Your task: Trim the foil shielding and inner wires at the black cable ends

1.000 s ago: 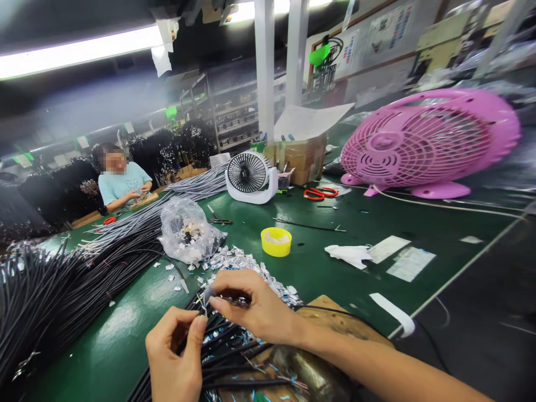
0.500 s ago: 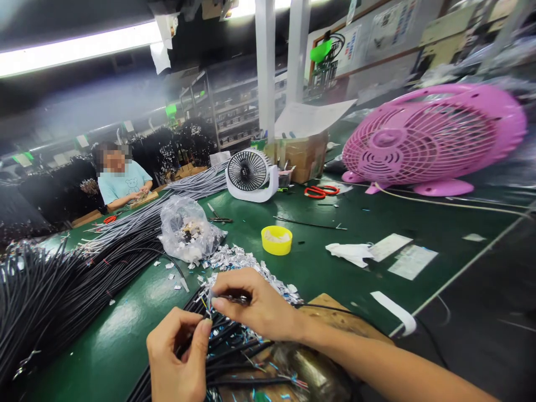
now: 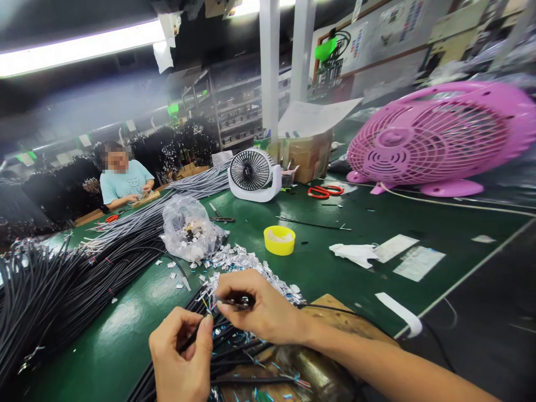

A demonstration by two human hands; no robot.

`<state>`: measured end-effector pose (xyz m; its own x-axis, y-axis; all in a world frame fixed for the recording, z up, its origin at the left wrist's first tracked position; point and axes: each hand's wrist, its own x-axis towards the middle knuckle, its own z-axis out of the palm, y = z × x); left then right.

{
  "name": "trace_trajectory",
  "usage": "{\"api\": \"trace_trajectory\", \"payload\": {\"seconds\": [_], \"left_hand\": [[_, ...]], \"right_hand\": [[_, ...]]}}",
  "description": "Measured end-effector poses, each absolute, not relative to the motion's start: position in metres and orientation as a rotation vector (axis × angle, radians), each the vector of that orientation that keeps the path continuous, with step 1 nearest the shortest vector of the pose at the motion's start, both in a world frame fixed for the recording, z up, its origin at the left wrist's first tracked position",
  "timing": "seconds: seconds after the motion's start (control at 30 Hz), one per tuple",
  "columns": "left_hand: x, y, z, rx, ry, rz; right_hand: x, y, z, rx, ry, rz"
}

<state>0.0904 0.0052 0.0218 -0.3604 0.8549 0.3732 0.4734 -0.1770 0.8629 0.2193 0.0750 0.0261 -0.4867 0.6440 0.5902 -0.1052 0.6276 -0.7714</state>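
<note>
Low in the head view, my left hand pinches a black cable between thumb and forefinger. Thin coloured wires fan out from the cable's stripped end just past those fingertips. My right hand is closed around a slim dark tool, mostly hidden by the fingers, so its kind is unclear. Its fingertips are close beside the coloured wires; whether they touch is hidden. Beneath both hands lie more black cables, one with bared coloured wires, over a brown board.
Foil scraps pile behind my hands, near a plastic bag and a yellow dish. Cable bundles run along the left. Red-handled scissors, a white fan and a pink fan stand farther back. Another person sits across.
The view has shifted slightly, so the bench things appear a little farther right. My right fingers have moved slightly at the wires, and more of the dark tool shows. My left hand keeps its pinch.
</note>
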Motion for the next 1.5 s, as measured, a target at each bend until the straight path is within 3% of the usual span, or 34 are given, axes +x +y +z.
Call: {"api": "trace_trajectory", "payload": {"seconds": [0.3, 0.5, 0.8, 1.2, 1.5], "left_hand": [[0.084, 0.005, 0.022, 1.511, 1.717, 1.553], [0.076, 0.006, 0.022, 1.605, 1.623, 1.489], [0.079, 0.009, 0.018, 1.686, 1.556, 1.471], [0.071, 0.01, 0.014, 1.608, 1.535, 1.593], [0.073, 0.011, 0.013, 1.705, 1.522, 1.626]], "right_hand": [[0.22, 0.074, 0.025, -0.464, -1.888, 0.864], [0.219, 0.076, 0.026, -0.505, -1.844, 1.013], [0.217, 0.081, 0.016, -0.606, -1.991, 0.711], [0.219, 0.075, 0.024, -0.487, -1.863, 1.021], [0.218, 0.077, 0.023, -0.435, -1.856, 0.963]]}}
